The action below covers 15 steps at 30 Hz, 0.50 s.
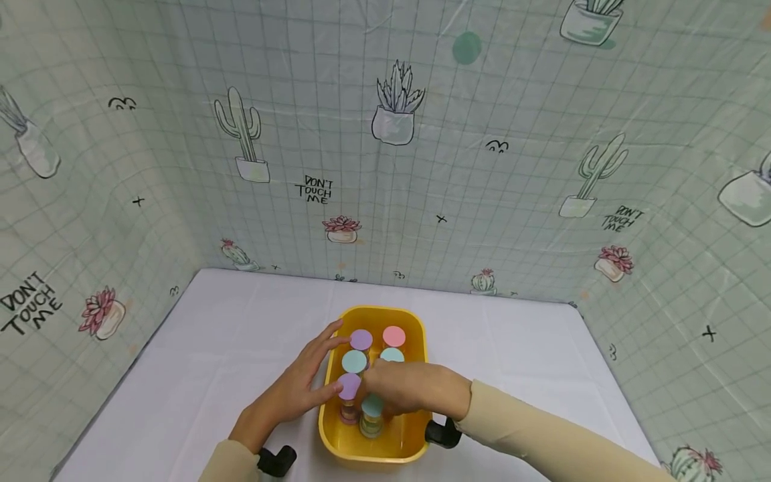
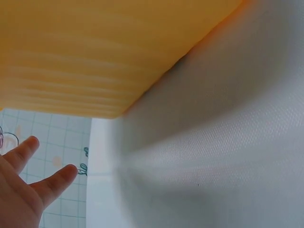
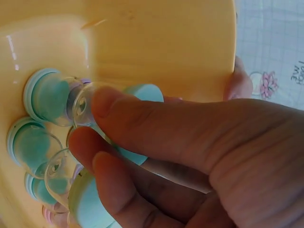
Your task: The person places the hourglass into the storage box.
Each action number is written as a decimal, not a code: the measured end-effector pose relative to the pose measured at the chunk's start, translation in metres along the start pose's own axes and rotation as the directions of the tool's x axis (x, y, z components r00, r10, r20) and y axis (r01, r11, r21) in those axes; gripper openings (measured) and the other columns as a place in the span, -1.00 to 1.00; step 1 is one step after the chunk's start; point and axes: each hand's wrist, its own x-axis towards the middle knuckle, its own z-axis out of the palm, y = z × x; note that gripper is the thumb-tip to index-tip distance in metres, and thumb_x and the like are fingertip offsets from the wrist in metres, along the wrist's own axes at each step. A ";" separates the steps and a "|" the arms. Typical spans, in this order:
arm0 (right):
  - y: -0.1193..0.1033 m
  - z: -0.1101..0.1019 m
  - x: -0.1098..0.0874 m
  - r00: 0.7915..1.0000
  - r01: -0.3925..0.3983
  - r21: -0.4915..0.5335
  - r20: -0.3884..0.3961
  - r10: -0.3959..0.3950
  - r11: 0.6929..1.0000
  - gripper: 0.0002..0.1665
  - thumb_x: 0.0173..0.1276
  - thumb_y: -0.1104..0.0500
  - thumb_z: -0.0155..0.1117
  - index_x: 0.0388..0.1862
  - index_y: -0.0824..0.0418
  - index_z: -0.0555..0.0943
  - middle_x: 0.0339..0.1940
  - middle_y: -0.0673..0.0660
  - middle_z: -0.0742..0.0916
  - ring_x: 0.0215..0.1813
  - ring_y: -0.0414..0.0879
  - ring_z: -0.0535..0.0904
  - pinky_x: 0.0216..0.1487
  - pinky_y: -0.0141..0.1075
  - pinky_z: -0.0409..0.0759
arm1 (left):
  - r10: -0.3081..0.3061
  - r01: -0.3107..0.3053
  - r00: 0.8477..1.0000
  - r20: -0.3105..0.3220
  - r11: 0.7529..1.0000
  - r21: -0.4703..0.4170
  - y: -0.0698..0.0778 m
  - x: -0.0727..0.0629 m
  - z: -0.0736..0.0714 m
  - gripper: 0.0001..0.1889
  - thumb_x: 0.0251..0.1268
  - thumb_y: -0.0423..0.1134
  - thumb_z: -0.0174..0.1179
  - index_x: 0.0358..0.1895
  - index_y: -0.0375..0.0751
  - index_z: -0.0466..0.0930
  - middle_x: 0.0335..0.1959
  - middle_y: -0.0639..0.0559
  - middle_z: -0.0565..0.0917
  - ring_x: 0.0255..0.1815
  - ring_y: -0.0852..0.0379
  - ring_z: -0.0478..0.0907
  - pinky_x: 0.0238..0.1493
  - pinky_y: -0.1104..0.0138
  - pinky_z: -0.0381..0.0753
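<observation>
A yellow bin holds several small sand timers with clear glass bulbs and coloured end caps. Purple, pink and teal caps face up. My right hand reaches down inside, and in the right wrist view its thumb and fingers pinch a sand timer around the glass; its cap is partly hidden. Beside that hand stands a timer with a darker green cap. My left hand spreads over the left rim, thumb at the near purple-capped timer, index finger by the far purple one.
The bin stands on a white-covered table. A grid-patterned cloth with cactus prints hangs behind and at both sides. Black wrist mounts sit close to the bin's near corners.
</observation>
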 end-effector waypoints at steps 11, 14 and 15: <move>-0.002 0.004 -0.002 0.999 0.022 -0.019 -0.024 -0.023 1.000 -0.48 0.07 0.29 0.66 0.02 -0.07 0.80 -0.08 -0.21 0.80 -0.06 -0.35 0.64 0.08 -0.54 0.63 | -0.022 0.022 1.000 0.008 1.000 -0.016 0.000 0.001 0.000 -0.35 0.33 0.11 0.16 0.50 0.32 0.27 0.72 0.11 0.00 0.67 -0.28 0.05 0.41 -0.50 0.15; -0.004 0.003 -0.003 1.000 0.019 -0.020 -0.007 -0.019 1.000 -0.47 0.09 0.29 0.65 0.06 -0.09 0.79 -0.08 -0.21 0.80 -0.10 -0.35 0.64 0.03 -0.54 0.65 | -0.006 0.006 1.000 0.005 1.000 -0.017 0.000 0.001 0.000 -0.34 0.32 0.06 0.18 0.50 0.22 0.28 0.72 0.10 0.00 0.66 -0.28 0.06 0.41 -0.50 0.15; -0.004 0.003 -0.004 1.000 0.015 -0.022 -0.001 -0.015 1.000 -0.47 0.11 0.28 0.65 0.06 -0.09 0.79 -0.08 -0.21 0.80 -0.11 -0.35 0.65 0.02 -0.54 0.66 | 0.003 -0.003 1.000 0.003 1.000 -0.021 0.000 0.001 0.000 -0.34 0.33 0.04 0.18 0.50 0.20 0.29 0.72 0.09 0.00 0.66 -0.29 0.06 0.41 -0.50 0.14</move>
